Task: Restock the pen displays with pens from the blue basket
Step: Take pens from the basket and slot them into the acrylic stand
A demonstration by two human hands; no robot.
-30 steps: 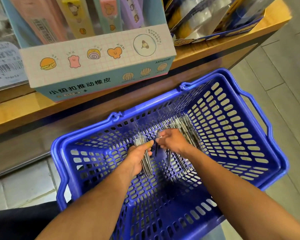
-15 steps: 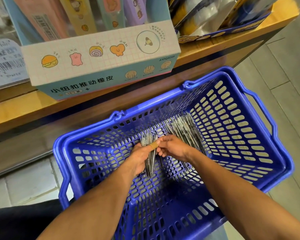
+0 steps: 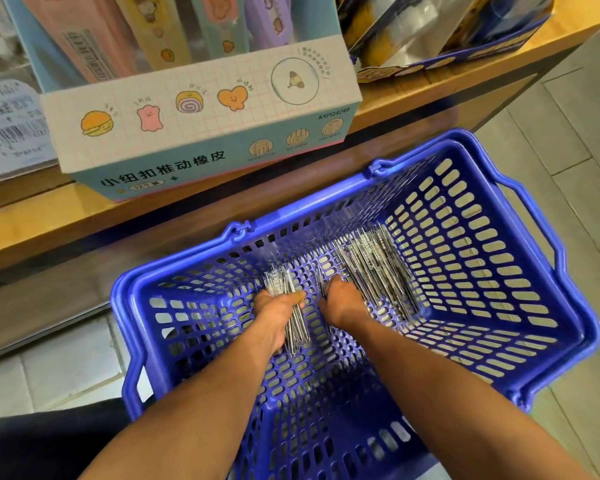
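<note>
A bundle of pens [image 3: 293,318] in clear sleeves is held inside the blue basket [image 3: 499,344], near its floor at about 9 o'clock from the basket's middle; the grip of the left hand [image 3: 278,311] is closed round it, with the thumb laid across the top of the bundle. A larger heap of loose pens [image 3: 374,268] is seen lying on the basket floor toward 1 o'clock from the hands. The right hand [image 3: 342,303] is lowered just beside the left one, at the near edge of that heap, with its fingers curled downward; a thin pen [image 3: 321,284] is seen at its fingertips, but whether it is pinched cannot be told. The basket is set on a tiled floor [image 3: 568,140] in front of a wooden shelf [image 3: 413,98] at 12 o'clock. On the shelf a pastel display box [image 3: 201,126] with cartoon pictures is stood, and at 1 o'clock a dark tray of shiny packets [image 3: 430,39] is placed.
</note>
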